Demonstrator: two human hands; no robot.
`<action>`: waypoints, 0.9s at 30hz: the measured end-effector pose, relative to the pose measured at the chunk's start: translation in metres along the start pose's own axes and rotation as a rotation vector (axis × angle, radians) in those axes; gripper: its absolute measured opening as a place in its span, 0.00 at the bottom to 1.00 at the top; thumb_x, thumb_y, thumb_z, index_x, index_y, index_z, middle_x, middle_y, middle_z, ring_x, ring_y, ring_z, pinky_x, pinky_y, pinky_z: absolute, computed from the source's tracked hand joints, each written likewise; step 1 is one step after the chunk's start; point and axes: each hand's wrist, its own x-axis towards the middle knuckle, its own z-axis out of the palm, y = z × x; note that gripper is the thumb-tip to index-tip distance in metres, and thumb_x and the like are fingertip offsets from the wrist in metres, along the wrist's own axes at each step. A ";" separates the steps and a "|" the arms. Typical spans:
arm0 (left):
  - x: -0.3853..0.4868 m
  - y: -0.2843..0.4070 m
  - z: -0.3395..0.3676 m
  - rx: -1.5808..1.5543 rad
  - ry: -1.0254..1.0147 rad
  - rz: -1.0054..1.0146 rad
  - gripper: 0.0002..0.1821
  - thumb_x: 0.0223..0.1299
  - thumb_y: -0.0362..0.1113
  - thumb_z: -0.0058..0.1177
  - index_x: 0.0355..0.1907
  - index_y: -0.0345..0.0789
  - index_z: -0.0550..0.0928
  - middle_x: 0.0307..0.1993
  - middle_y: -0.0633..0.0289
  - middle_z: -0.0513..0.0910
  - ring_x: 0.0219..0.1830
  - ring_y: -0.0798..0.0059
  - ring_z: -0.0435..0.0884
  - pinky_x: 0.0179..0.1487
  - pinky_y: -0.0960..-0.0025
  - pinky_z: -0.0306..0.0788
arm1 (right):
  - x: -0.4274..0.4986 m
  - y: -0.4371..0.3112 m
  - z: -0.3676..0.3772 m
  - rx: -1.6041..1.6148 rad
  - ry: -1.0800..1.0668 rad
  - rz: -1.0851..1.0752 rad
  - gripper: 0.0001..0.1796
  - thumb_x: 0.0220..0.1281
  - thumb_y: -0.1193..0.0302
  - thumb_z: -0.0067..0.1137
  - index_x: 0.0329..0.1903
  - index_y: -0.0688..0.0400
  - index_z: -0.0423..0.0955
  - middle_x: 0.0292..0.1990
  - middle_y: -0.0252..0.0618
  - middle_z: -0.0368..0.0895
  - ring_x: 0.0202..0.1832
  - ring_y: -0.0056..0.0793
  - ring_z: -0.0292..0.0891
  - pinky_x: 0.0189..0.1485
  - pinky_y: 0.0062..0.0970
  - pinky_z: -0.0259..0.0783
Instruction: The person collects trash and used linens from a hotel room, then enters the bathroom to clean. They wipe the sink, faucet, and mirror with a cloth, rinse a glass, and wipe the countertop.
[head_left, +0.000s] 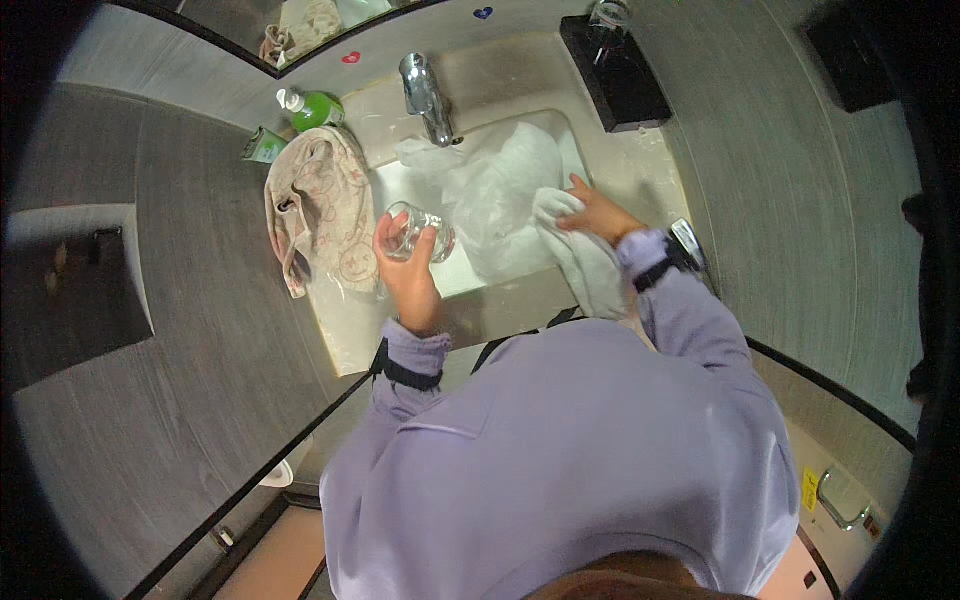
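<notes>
My left hand (409, 270) holds a clear drinking glass (429, 234), tilted on its side, over the left part of a white sink basin (454, 276). At the basin's right edge, my right hand (598, 214) grips the upper end of a white cloth (589, 266), which hangs over the front rim of the counter. Crumpled translucent white plastic (506, 202) fills much of the basin between my hands. The chrome faucet (426, 97) stands behind the basin.
A patterned beige towel (322, 217) lies on the counter's left side. Behind it are a green pump bottle (315, 110) and a green-and-white tube (264, 146). A black tray (619, 82) bearing another clear glass (609, 19) sits back right. Walls flank both sides.
</notes>
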 end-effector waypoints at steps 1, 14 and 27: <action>-0.003 0.004 -0.004 0.032 0.008 -0.001 0.33 0.62 0.29 0.62 0.68 0.30 0.63 0.59 0.56 0.71 0.58 0.69 0.72 0.63 0.66 0.68 | 0.020 0.002 0.006 0.067 -0.017 0.071 0.34 0.53 0.66 0.72 0.63 0.62 0.74 0.74 0.55 0.56 0.74 0.45 0.56 0.72 0.34 0.56; 0.013 0.017 -0.032 0.077 0.139 -0.111 0.36 0.61 0.32 0.64 0.67 0.27 0.63 0.62 0.51 0.69 0.60 0.67 0.71 0.63 0.64 0.67 | 0.095 0.034 0.047 0.088 -0.082 0.242 0.42 0.57 0.59 0.69 0.69 0.67 0.63 0.59 0.53 0.76 0.56 0.41 0.76 0.60 0.38 0.71; 0.059 -0.049 -0.005 -0.165 -0.247 -0.585 0.20 0.64 0.47 0.61 0.49 0.36 0.75 0.40 0.62 0.80 0.39 0.74 0.82 0.48 0.66 0.81 | -0.229 -0.034 -0.064 -0.342 1.098 -0.058 0.23 0.64 0.82 0.59 0.62 0.62 0.75 0.55 0.46 0.81 0.56 0.32 0.76 0.59 0.28 0.70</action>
